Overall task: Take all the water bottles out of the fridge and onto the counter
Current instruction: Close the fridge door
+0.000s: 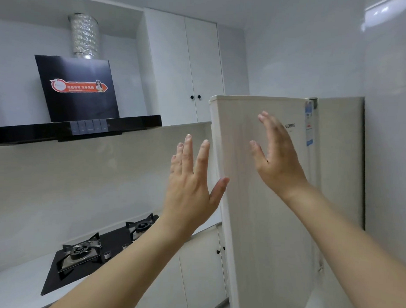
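Observation:
A tall beige fridge point(335, 172) stands at the right against the wall. Its door point(243, 224) is swung partly outward toward me, and the inside is hidden behind it. My left hand point(191, 188) is raised with fingers spread, just left of the door's free edge, the thumb close to that edge. My right hand point(277, 161) is open in front of the door's upper face, palm toward it; whether it touches the door I cannot tell. No water bottles are in view. The white counter point(13, 285) runs along the lower left.
A black gas hob point(95, 251) with two burners sits in the counter. A black range hood point(79, 103) hangs above it. White wall cabinets point(189, 65) are behind the fridge door, and base cabinets point(200, 269) sit below the counter.

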